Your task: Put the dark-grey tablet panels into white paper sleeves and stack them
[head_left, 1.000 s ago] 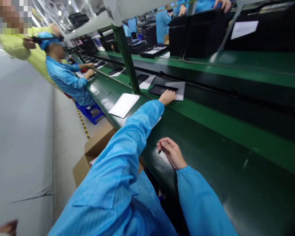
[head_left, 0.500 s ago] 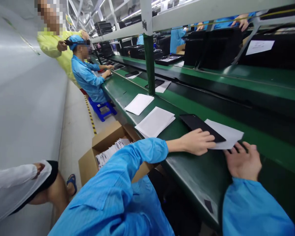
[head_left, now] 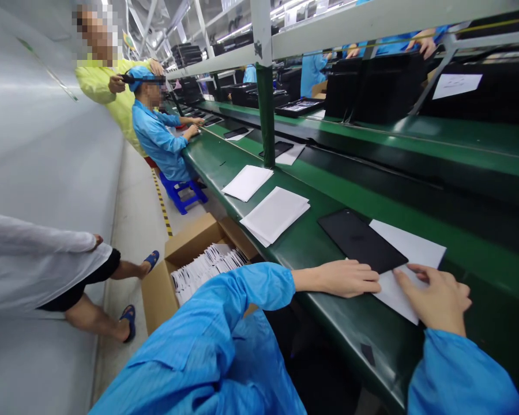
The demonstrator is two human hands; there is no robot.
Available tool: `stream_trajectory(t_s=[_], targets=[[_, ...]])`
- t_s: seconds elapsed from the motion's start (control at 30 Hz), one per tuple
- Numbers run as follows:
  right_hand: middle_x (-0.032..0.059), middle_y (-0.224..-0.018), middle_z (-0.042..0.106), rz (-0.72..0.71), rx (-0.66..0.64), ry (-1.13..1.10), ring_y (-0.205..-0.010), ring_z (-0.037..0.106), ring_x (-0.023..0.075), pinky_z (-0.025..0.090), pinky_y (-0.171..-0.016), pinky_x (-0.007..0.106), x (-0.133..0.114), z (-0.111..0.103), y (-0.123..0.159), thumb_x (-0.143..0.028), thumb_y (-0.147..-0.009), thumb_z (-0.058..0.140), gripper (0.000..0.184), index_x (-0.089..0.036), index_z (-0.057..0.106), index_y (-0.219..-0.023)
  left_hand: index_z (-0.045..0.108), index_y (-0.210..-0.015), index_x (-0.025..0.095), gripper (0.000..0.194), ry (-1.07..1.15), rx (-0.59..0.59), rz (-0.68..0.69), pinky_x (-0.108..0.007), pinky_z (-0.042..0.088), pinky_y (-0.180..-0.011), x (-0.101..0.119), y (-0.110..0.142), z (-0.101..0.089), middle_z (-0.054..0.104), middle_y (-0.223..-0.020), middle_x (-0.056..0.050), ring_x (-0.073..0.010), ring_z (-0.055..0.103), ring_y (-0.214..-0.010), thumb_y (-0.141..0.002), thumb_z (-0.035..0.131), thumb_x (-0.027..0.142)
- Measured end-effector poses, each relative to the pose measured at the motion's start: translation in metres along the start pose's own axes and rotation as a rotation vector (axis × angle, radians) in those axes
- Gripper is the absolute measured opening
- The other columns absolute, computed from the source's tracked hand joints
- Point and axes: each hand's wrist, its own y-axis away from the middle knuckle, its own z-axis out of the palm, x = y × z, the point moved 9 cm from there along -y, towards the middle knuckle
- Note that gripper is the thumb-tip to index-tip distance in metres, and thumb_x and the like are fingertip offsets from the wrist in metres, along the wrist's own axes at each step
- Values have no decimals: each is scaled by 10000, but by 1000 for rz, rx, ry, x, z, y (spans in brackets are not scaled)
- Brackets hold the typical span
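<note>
A flat black tablet (head_left: 360,240) lies on a white sheet (head_left: 409,253) on the green bench (head_left: 328,196) in front of me. My left hand (head_left: 348,278) lies flat, fingertips on the sheet's near edge beside the tablet's corner. My right hand (head_left: 436,297) rests on the sheet with its fingers spread, just right of the tablet. Neither hand grips anything.
Two stacks of white sheets (head_left: 274,213) (head_left: 247,181) lie to the left on the bench. An open cardboard box (head_left: 194,268) of packets stands on the floor. A seated person in blue (head_left: 160,141) works further along; a person in white (head_left: 38,268) passes on the left. Black trays (head_left: 372,86) fill the upper shelf.
The tablet and its sheet have come from the far conveyor to the bench edge near me. My right hand has moved onto the sheet. The person in white has walked further into view.
</note>
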Motion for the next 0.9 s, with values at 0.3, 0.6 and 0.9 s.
stream_trajectory(t_s=[0.3, 0.6, 0.9], targets=[[119, -869, 628, 118, -30, -10, -1025, 589, 422, 458, -992, 609, -15, -14, 2, -465, -667, 652, 237, -295, 497, -722, 746, -1240, 197, 377, 55, 32, 104, -299, 543, -900, 29, -9, 7, 681, -1186, -145, -216, 647, -1083, -987, 511, 48], [-43, -589, 505, 583, 200, -688, -580, 448, 165, 471, -731, 401, 59, -81, 11, -123, -646, 621, 213, -214, 668, -832, 677, -1105, 117, 254, 135, -100, -265, -341, 540, -945, -31, 9, 12, 677, -1117, -146, -248, 630, -1086, -966, 487, 21], [-18, -808, 596, 537, 465, -1048, -652, 494, 86, 430, -687, 250, 93, -81, 8, -96, -806, 497, 302, -110, 642, -1071, 680, -961, 140, 166, 359, 35, -790, -349, 524, -877, -138, -4, 7, 724, -1038, -152, -244, 681, -928, -970, 517, 103]])
